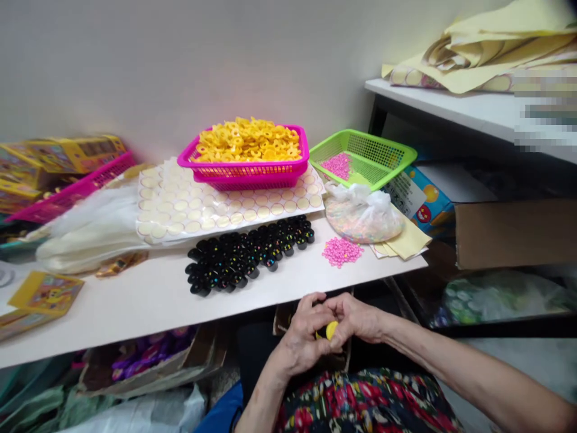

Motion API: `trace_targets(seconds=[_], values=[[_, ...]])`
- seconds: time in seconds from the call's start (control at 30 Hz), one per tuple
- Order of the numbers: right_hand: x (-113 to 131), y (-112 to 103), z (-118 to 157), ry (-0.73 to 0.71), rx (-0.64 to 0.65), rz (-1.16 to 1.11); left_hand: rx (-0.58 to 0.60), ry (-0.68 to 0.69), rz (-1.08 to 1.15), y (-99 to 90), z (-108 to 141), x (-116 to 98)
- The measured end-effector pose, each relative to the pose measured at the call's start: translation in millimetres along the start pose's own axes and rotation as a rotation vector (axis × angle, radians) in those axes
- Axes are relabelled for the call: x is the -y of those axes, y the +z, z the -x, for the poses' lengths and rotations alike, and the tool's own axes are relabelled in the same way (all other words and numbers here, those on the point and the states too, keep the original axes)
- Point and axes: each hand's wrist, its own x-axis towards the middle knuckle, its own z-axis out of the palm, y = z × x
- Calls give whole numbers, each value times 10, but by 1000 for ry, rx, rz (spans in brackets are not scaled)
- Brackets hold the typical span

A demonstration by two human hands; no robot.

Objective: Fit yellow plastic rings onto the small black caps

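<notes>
jointly, a yellow piece (332, 329) is being clamped by left hand (301, 341) and right hand (362, 319), fingers (321, 317) curled; the surface (135, 307) is being backed by a wall (135, 66).

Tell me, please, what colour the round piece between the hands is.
The round piece shows yellow, best seen in the head view.

Wall (157, 60): pale grey.
Far left: yellow printed boxes (76, 153) piled in a slanting magenta basket (90, 182).
Right shelf (473, 110): white top, bearing folded yellow sheets (478, 57).
Below shelf: brown cardboard box (509, 231) beside a blue printed box (424, 198).
Lower right: clear bag (496, 300), greenish contents, blurred.
Lower left: carton (201, 355) holding purple items (151, 352).
</notes>
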Motion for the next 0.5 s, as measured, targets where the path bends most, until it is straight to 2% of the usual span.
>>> trace_targets(seconds=[0.1, 0.13, 0.2, 0.3, 0.37, 0.43, 0.5], values=[[-121, -27, -82, 70, -20, 189, 18, -20, -32, 55, 58, 87], [-163, -36, -114, 79, -67, 309, 41, -29, -37, 50, 81, 117], [-247, -42, -185, 85, -162, 604, -22, -56, -20, -29, 122, 164], [-353, -2, -310, 37, -316, 1028, -213, -132, 50, -330, 150, 193], [-394, 49, -400, 83, -303, 1186, -351, -202, 39, -603, 131, 198], [-404, 98, -478, 135, -264, 1249, -529, -239, 29, -862, 81, 208], [-397, 128, -513, 159, -224, 1261, -681, -270, 146, -1055, 14, 230]])
